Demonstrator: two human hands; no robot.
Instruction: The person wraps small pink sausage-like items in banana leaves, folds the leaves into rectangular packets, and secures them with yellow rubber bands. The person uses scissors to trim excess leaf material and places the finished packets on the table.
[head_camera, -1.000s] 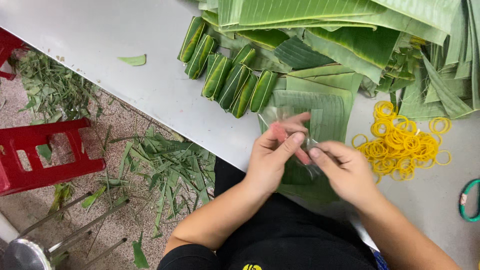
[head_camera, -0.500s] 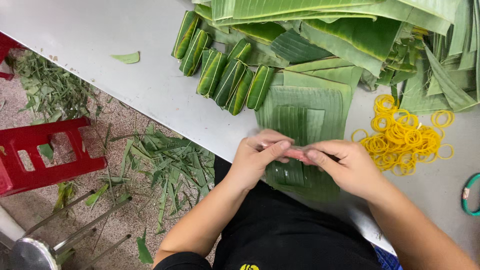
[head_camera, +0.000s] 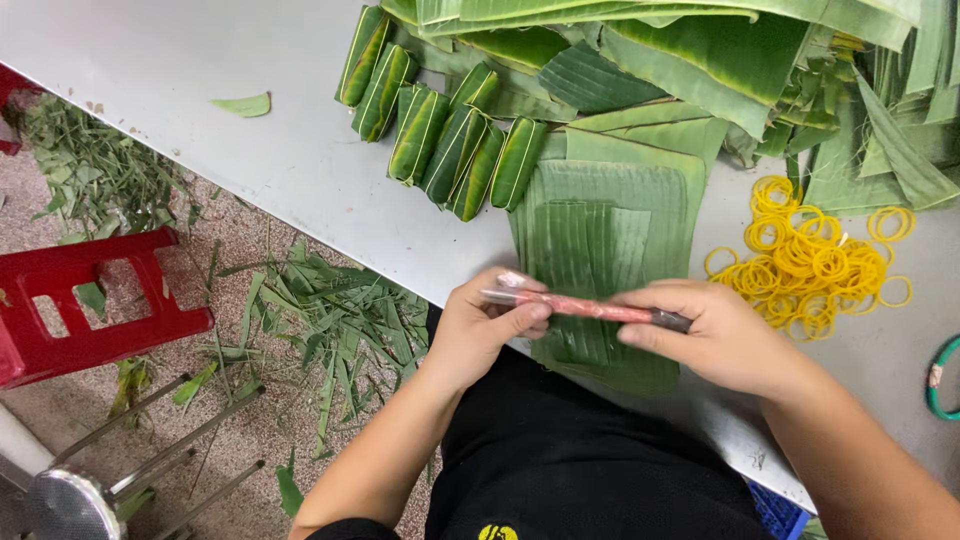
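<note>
The pink stick (head_camera: 585, 307), thin and wrapped in clear plastic, lies level between both hands, just above the near edge of the table (head_camera: 200, 90). The left hand (head_camera: 480, 325) holds its left end: the fingers (head_camera: 525, 318) are curled closed around it, and a small tail of clear wrap sticks out above the thumb. The right hand (head_camera: 715, 335) holds the other end, with the fingers closed over the stick and a dark tip showing at the knuckles. The middle of the stick is free and in plain sight.

Under the hands, on the table, lies a stack of cut banana leaf sheets (head_camera: 605, 250), flat and with the ribs running away from the person. Beyond this stack is a row of leaf-wrapped rolls (head_camera: 440, 135), lying side by side and touching each other. Behind them is a big heap of whole banana leaves (head_camera: 700, 50). At the right of the stack, near the right hand, is a pile of yellow rubber bands (head_camera: 815, 260). A green ring (head_camera: 940, 380) shows at the right border, partly cut off.

On the floor at the left lie many leaf scraps (head_camera: 330, 310), a red plastic stool (head_camera: 85, 300) and a metal stool (head_camera: 70, 500) with thin legs.
</note>
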